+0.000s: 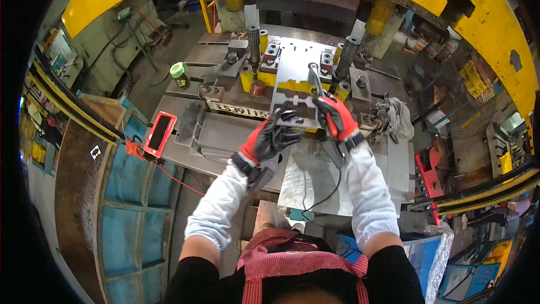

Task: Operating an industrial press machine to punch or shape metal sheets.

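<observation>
My left hand (274, 139), in a black and red glove, is closed at the near left corner of a notched sheet-metal piece (286, 103). Its fingers partly cover that edge. My right hand (337, 117), gloved alike, grips a long grey hand tool with a rounded head (313, 68); the head lies over the bright plate (296, 62) of the press die. The right fingers are beside the sheet-metal piece's right edge. A dark cable hangs below my right wrist.
Dark guide posts (345, 59) and yellow cylinders (246, 77) stand around the die. On the left are a red-framed phone-like device (160, 134) and a green-lidded jar (179, 73). A grey rag (396, 119) lies right; metal sheets (306, 183) lie in front. The yellow press frame (489, 5) arches overhead.
</observation>
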Motion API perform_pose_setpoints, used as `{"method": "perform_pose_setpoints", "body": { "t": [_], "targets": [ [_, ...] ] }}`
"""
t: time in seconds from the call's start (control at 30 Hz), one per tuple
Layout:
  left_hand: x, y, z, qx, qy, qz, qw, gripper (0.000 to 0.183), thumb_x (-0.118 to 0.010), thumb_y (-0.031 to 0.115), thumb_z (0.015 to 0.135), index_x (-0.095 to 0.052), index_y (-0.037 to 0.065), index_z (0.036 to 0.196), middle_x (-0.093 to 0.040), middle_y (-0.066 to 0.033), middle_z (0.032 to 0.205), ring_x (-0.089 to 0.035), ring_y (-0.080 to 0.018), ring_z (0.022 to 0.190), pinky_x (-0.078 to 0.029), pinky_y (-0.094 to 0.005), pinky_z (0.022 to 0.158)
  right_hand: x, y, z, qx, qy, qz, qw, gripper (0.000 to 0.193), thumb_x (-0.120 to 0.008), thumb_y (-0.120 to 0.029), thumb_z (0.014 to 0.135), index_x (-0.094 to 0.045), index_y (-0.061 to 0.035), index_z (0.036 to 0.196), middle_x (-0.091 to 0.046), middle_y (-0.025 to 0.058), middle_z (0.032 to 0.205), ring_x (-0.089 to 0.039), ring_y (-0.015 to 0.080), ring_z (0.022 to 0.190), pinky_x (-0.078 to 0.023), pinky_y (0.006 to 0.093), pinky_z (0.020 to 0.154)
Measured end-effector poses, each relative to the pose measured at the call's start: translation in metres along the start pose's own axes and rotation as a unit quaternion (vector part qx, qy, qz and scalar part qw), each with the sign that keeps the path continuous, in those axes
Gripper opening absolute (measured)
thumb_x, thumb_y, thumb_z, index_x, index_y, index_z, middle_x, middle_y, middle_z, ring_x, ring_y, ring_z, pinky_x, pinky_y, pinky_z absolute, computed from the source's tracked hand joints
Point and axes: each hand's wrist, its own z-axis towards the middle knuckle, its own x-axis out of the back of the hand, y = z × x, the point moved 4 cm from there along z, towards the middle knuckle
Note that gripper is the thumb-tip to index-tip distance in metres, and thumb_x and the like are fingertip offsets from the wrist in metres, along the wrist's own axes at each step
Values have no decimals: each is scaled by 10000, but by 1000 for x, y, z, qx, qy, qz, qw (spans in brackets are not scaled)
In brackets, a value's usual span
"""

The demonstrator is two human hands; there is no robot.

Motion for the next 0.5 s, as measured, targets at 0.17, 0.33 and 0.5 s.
{"method": "perform_pose_setpoints", "body": {
  "t": [0.17, 0.33, 0.5],
  "targets": [
    [28, -1, 46, -98, 50, 101, 989, 475, -301, 310, 956, -333, -22, 1294, -464, -209, 1241, -516, -339, 1089, -411, -430, 957, -2, 4, 37, 275, 5, -240, 931, 154, -551, -162, 847, -626, -43, 908, -587, 17, 853, -522, 66, 708, -408, 215, 610],
    [36, -10, 57, -164, -13, 186, 969, 453, -234, 262, 969, -345, -66, 1260, -464, -247, 1214, -484, -360, 1118, -397, -441, 976, 20, 27, 48, -58, 58, -127, 988, 235, -670, -173, 756, -596, 5, 891, -587, 17, 693, -520, 103, 590, -432, 258, 567],
    [45, -11, 56, -121, 87, 40, 988, 480, -237, 287, 961, -352, -82, 1245, -444, -268, 1230, -436, -373, 1163, -369, -456, 992, -14, -30, -11, -44, 187, -100, 976, 322, -620, -129, 801, -531, -53, 1100, -530, -8, 697, -504, 71, 594, -422, 235, 533]
  ]
}}
